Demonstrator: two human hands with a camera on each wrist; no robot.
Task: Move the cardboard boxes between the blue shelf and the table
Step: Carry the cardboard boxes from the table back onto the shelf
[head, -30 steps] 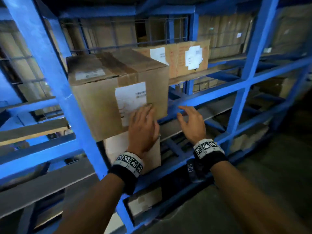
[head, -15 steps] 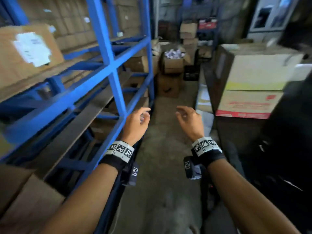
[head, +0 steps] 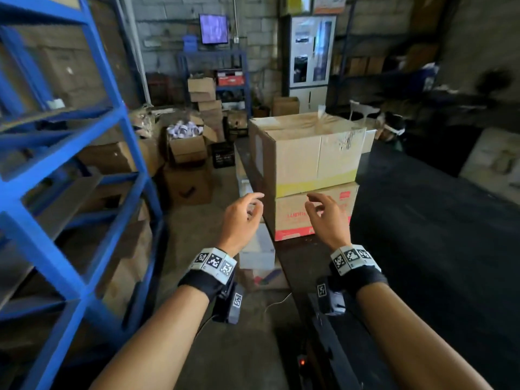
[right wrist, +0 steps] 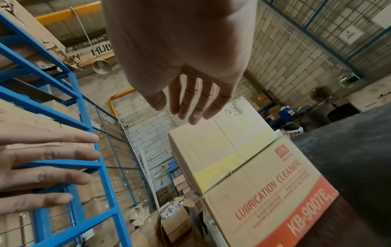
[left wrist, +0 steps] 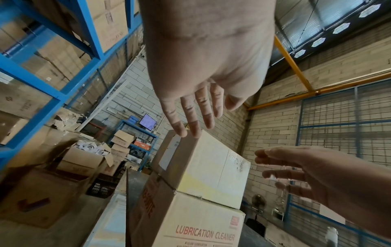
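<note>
Two cardboard boxes are stacked on the dark table (head: 422,235). The upper box (head: 312,156) (left wrist: 211,168) (right wrist: 217,147) is plain tan with a yellow band. The lower box (head: 292,218) (left wrist: 190,224) (right wrist: 275,200) reads "LUBRICATION CLEANER" with a red stripe. My left hand (head: 244,215) (left wrist: 194,113) and right hand (head: 323,215) (right wrist: 186,103) hover just in front of the stack, fingers loose, holding nothing and touching neither box. The blue shelf (head: 70,170) (right wrist: 84,150) stands at my left with boxes on it.
Open and stacked cardboard boxes (head: 185,153) crowd the floor at the aisle's far end, beside a black crate (head: 223,154). A monitor (head: 213,29) and a white cabinet (head: 309,57) stand at the brick back wall. Flat packages (head: 257,251) lie between the table and the shelf.
I have turned right, away from the shelf box that my left hand touched a second ago, and now face the table. Both empty hands have come close to the stacked boxes.
</note>
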